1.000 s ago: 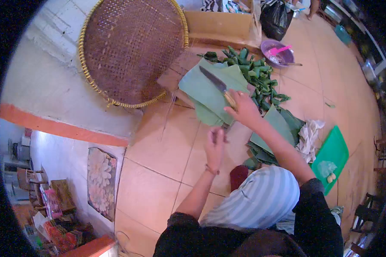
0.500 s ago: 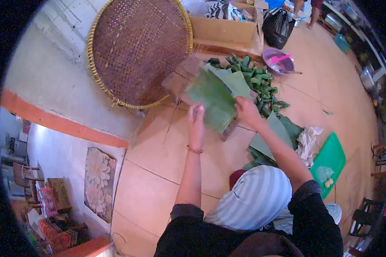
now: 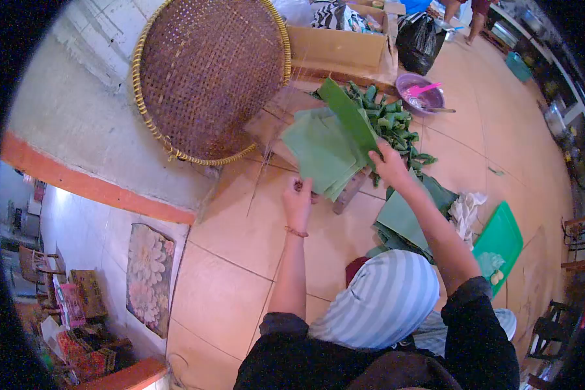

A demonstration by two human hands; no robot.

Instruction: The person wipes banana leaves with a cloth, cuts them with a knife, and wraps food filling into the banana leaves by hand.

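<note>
A stack of pale green banana leaf pieces (image 3: 318, 146) lies on a wooden board (image 3: 348, 197) on the tiled floor. My right hand (image 3: 391, 164) grips the lower end of a darker banana leaf piece (image 3: 348, 114), raised at a slant over the stack's right side. Curled at the stack's near corner is my left hand (image 3: 298, 200); its fingers are closed, and whether they pinch a leaf edge is not clear. Many folded green leaf parcels (image 3: 393, 120) are heaped behind. More leaf sheets (image 3: 400, 218) lie beneath my right forearm.
A large round woven tray (image 3: 211, 78) leans at the back left. A purple bowl (image 3: 402, 84) with a pink utensil, a black plastic bag (image 3: 420, 45) and a cardboard box (image 3: 335, 45) stand behind. At right are a white cloth (image 3: 465, 211) and green tray (image 3: 506, 227). Another person's legs (image 3: 478, 23) show far off.
My right hand has moved slightly right and nearer me, and the darker leaf now stands apart from the pale stack. My left hand has lowered to the stack's near corner, its fingers curling.
</note>
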